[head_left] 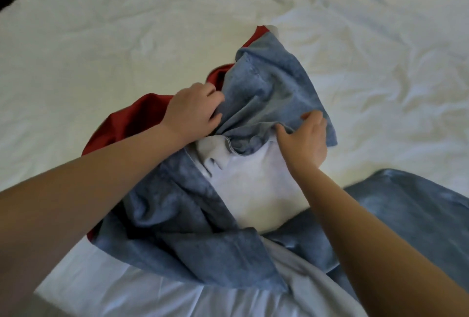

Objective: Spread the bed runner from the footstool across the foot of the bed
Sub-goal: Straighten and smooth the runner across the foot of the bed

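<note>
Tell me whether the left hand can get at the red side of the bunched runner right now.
Probably yes. The red side lies bare right beside the left hand, with nothing between them. But that hand grips the runner's blue folds, so it would have to let go first.

Soft even daylight, faint shadows, slight blur, wide-angle bending at edges
</note>
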